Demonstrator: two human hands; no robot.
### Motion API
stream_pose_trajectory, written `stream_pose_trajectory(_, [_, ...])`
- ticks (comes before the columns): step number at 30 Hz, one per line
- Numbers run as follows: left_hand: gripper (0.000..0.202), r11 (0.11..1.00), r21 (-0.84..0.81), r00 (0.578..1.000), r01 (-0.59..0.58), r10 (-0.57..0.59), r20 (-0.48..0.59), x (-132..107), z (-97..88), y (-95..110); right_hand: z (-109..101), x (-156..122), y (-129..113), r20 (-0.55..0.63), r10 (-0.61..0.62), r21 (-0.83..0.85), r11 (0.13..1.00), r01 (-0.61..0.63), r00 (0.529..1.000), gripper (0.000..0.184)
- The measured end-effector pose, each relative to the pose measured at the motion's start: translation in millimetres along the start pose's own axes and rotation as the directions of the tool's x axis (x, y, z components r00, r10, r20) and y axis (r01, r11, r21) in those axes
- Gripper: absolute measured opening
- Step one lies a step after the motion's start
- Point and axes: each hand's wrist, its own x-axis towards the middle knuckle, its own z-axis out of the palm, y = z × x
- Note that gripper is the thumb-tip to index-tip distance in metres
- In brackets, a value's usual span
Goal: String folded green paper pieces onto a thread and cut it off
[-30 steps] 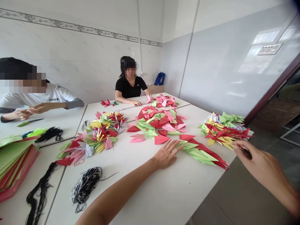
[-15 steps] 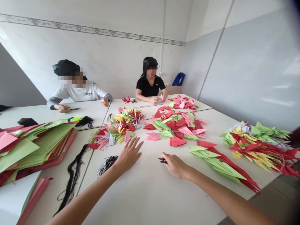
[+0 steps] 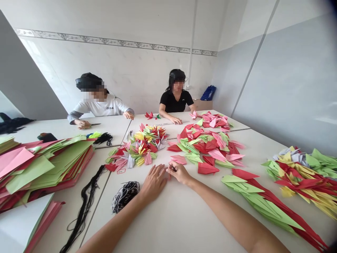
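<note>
My left hand (image 3: 153, 182) lies flat on the white table (image 3: 184, 218), fingers stretched out, holding nothing. Right beside it, my right hand (image 3: 179, 172) is closed in a pinch on a small dark object that I cannot make out. Both hands sit just in front of a pink folded paper piece (image 3: 179, 159) at the near edge of a red, pink and green pile of folded papers (image 3: 207, 144). A mixed yellow, red and pink pile (image 3: 139, 146) lies to the left of it. A bundle of black and white string (image 3: 125, 193) lies left of my left forearm.
Stacked flat coloured sheets (image 3: 39, 165) fill the left. Long black cords (image 3: 84, 203) trail beside them. A row of nested green and red folded pieces (image 3: 263, 203) and another colourful pile (image 3: 302, 172) lie right. Two people (image 3: 100, 105) (image 3: 177, 100) sit across, hands on the table.
My view turned left. My right hand came in from the table's right edge to the middle, still pinching the dark object. My left hand slid left and now lies beside it.
</note>
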Motion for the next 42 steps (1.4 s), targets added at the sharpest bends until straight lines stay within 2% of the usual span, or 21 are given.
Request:
stream_pose_trajectory(4, [0.042, 1.0, 0.022, 0.998, 0.0, -0.001, 0.06, -1, -11.3, 2, -6, -3, 0, 0.047, 0.003, 0.095, 0.995, -0.007, 0.999, 0.04])
stream_pose_trajectory(8, [0.042, 0.997, 0.07, 0.988, 0.022, -0.033, 0.154, -3, -33.6, -2, -8, -2, 2, 0.043, -0.006, 0.153, 0.988, -0.001, 0.999, 0.047])
stream_pose_trajectory(11, [0.041, 0.972, 0.151, 0.959, 0.182, -0.209, 0.194, -18, -56.6, -16, -7, 0, 7, -0.002, -0.011, 0.175, 0.984, 0.011, 1.0, 0.052])
stream_pose_trajectory(13, [0.042, 0.919, 0.209, 0.894, 0.335, -0.38, 0.237, -34, -71.8, -29, -6, 0, 10, -0.042, -0.011, 0.179, 0.984, 0.019, 0.999, 0.054])
stream_pose_trajectory(14, [0.039, 0.902, 0.212, 0.867, 0.376, -0.423, 0.263, -41, -78.7, -36, -6, 0, 11, -0.058, -0.012, 0.18, 0.983, 0.022, 0.998, 0.055])
stream_pose_trajectory(16, [0.026, 0.894, 0.165, 0.833, 0.417, -0.449, 0.323, -51, -90.3, -47, -5, -1, 13, -0.078, -0.013, 0.179, 0.983, 0.026, 0.997, 0.055])
stream_pose_trajectory(19, [0.015, 0.904, -0.01, 0.85, 0.428, -0.399, 0.343, -47, -99.8, -53, -4, -1, 14, -0.079, -0.018, 0.174, 0.984, 0.032, 0.997, 0.054])
stream_pose_trajectory(21, [0.022, 0.891, -0.175, 0.884, 0.419, -0.356, 0.303, -32, -98.8, -49, -4, -1, 15, -0.075, -0.033, 0.166, 0.985, 0.045, 0.997, 0.051])
stream_pose_trajectory(23, [0.026, 0.843, -0.353, 0.909, 0.407, -0.337, 0.243, -12, -90.7, -41, -4, 1, 15, -0.078, -0.052, 0.154, 0.986, 0.064, 0.996, 0.049])
stream_pose_trajectory(26, [0.033, 0.719, -0.573, 0.913, 0.394, -0.379, 0.152, 11, -67.1, -24, -5, 1, 15, -0.092, -0.072, 0.132, 0.988, 0.084, 0.993, 0.045])
stream_pose_trajectory(29, [0.034, 0.601, -0.708, 0.9, 0.37, -0.42, 0.114, 21, -39.5, -11, -7, -1, 13, -0.095, -0.092, 0.117, 0.988, 0.103, 0.991, 0.041])
stream_pose_trajectory(33, [0.032, 0.499, -0.805, 0.902, 0.321, -0.419, 0.1, 18, -18.2, -6, -7, -3, 7, -0.092, -0.126, 0.099, 0.986, 0.135, 0.988, 0.035])
stream_pose_trajectory(37, [0.038, 0.454, -0.842, 0.916, 0.291, -0.387, 0.108, 16, -16.9, -8, -4, -4, 0, -0.136, -0.117, 0.082, 0.988, 0.128, 0.984, 0.03])
stream_pose_trajectory(42, [0.049, 0.445, -0.85, 0.922, 0.284, -0.37, 0.114, 17, -16.7, -7, 2, -7, -6, -0.212, -0.075, 0.079, 0.992, 0.094, 0.974, 0.025])
